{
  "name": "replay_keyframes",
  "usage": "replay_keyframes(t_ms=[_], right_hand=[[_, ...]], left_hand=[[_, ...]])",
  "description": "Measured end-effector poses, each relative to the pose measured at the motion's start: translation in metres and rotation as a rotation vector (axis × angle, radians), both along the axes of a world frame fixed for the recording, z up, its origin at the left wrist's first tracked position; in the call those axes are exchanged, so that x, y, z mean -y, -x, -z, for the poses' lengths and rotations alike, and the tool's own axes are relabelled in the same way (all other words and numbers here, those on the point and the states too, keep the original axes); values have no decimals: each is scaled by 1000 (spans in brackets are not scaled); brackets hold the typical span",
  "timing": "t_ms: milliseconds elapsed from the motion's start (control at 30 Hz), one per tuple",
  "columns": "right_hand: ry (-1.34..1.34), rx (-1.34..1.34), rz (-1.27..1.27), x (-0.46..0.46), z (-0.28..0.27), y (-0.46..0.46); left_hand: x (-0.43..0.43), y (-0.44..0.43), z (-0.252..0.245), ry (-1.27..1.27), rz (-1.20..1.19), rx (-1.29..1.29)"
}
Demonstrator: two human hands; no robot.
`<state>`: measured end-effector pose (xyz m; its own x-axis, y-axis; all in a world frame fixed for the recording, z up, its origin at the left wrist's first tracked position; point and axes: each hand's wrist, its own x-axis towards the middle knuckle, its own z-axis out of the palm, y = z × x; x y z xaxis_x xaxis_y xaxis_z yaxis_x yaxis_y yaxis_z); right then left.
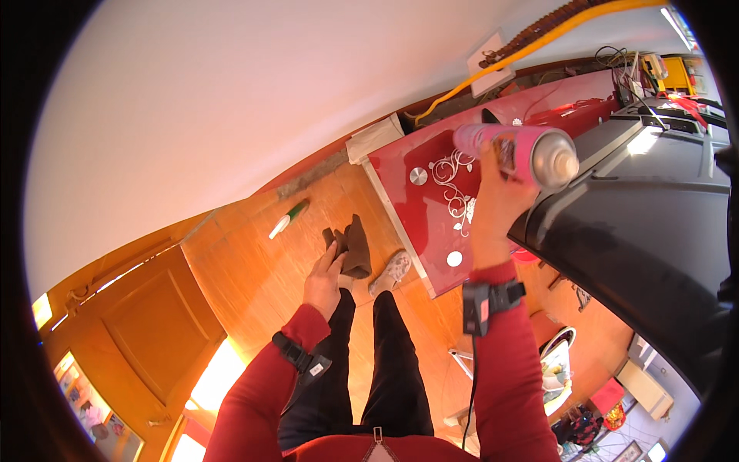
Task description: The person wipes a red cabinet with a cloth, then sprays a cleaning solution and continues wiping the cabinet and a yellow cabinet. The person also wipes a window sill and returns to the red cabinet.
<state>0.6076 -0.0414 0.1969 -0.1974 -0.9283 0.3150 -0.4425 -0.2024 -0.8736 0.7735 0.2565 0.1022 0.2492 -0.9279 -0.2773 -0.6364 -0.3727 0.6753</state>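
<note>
My right hand (pixel 501 202) is closed around a pink aerosol can (pixel 522 151), held tilted over the red glass-topped table (pixel 398 190) with white floral patterns. The can's silver domed end points to the right; whether its nozzle is pressed cannot be told. My left hand (pixel 324 283) grips a dark brown cloth (pixel 357 248) that hangs in folds above the wooden-look floor, left of the table. Both wrists carry black strapped devices.
A large black television-like panel (pixel 629 242) stands at the right. A yellow cable (pixel 519 52) runs along the wall past a socket plate. A green and white object (pixel 288 219) lies on the floor (pixel 242 265). A wooden door (pixel 156 329) is at the lower left.
</note>
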Motion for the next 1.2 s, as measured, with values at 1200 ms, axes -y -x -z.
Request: replay_keyframes(t_ms=[1200], right_hand=[[-81, 316, 160, 55, 23, 10]], left_hand=[[265, 46, 22, 312, 374, 255]])
